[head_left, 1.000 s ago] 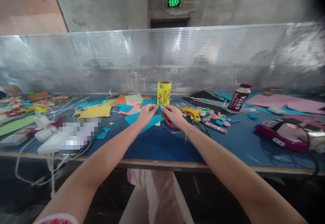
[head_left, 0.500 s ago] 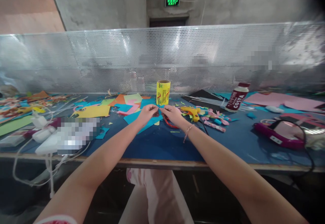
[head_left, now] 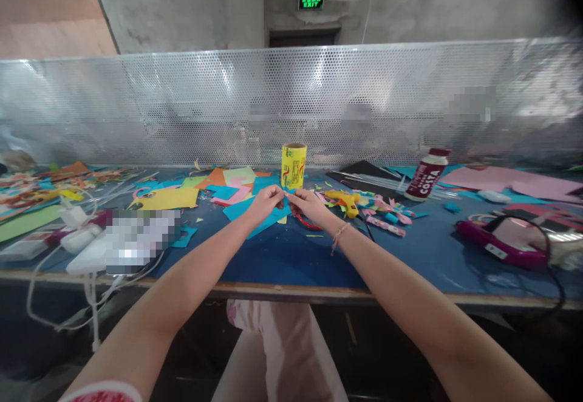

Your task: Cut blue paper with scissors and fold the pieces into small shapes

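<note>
My left hand (head_left: 265,203) and my right hand (head_left: 310,204) meet over the middle of the table, thumbs and forefingers pinched together. Between their fingertips is a small piece of blue paper (head_left: 286,193), mostly hidden by the fingers. Just behind the hands stands a yellow printed roll (head_left: 294,168), upright with its top open. Beneath the left hand lies a larger sheet of blue paper (head_left: 252,224). A red curved handle (head_left: 306,223) shows partly under my right hand. To the right of that hand lies a yellow glue gun (head_left: 348,203).
Coloured paper (head_left: 168,199) and scraps cover the back and left. A white device with cables (head_left: 86,261) sits front left. A COSTA bottle (head_left: 427,175) stands at right, near a purple device (head_left: 505,247). A perforated metal screen (head_left: 204,110) closes off the table's back.
The whole view has shifted very slightly. Both hands keep the same pinch in the same place, and nothing else has visibly moved.
</note>
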{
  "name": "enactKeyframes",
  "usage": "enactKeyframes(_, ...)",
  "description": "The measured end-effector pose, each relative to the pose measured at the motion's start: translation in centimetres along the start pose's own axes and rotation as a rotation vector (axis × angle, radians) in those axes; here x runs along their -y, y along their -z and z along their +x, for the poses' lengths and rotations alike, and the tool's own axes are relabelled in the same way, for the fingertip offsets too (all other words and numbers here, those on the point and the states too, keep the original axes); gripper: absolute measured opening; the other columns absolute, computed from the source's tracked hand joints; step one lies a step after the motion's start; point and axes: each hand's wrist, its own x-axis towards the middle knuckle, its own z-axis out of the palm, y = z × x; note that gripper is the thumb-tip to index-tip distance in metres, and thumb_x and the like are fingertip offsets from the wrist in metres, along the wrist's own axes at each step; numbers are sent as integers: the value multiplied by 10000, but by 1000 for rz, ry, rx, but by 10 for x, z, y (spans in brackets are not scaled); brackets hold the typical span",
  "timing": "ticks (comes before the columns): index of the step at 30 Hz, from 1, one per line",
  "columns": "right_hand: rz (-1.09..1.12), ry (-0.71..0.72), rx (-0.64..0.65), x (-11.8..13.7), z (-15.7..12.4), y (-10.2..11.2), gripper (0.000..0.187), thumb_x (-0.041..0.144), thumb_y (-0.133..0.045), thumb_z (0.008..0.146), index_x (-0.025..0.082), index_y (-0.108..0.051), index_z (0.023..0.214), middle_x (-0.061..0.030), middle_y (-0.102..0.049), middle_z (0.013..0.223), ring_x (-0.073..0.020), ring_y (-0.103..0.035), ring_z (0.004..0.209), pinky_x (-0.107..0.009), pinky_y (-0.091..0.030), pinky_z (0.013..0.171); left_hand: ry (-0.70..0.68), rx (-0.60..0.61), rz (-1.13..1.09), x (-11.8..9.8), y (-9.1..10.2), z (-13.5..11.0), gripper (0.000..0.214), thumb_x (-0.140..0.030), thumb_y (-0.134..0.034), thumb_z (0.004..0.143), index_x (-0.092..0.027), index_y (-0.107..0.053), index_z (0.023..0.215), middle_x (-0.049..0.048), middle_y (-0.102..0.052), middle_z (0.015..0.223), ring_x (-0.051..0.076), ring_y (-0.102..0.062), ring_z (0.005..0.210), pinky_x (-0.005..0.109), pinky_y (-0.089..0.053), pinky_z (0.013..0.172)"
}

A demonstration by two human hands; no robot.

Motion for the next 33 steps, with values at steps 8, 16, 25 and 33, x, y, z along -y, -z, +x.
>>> enactKeyframes(8,-421,51,-115,16,-6,1,388,474,-478,774,188,-362,538,37,-452,467,-73,-400,427,-215,-295,447,70,-8,-45,5,-2,0,232,-335,-522,772,-145,-461,653,-19,-490,540,72,-461,491,220,-370,523)
enactKeyframes(16,-869,451,-218,3,-3,7,253,247,-447,823,194,-369,588,-2,-451,607,-122,-426,582,-250,-341,561,174,-97,-134,4,-4,1,358,-461,-525,752,-137,-482,606,15,-520,537,83,-486,473,238,-396,509)
enactKeyframes(25,-1013,640,-173,2,-4,7,127,153,-461,814,174,-579,852,-76,-556,833,-193,-513,827,-341,-444,771,264,-60,-344,7,-5,2,297,-395,-622,703,-122,-527,635,44,-582,602,114,-562,586,298,-465,658)
enactKeyframes(33,-768,676,-239,-4,-1,5,224,146,-502,771,181,-633,950,-104,-551,1041,-203,-525,1000,-385,-447,879,251,-90,-542,5,0,2,118,-125,-643,675,-108,-545,737,17,-597,668,105,-598,666,294,-461,774)
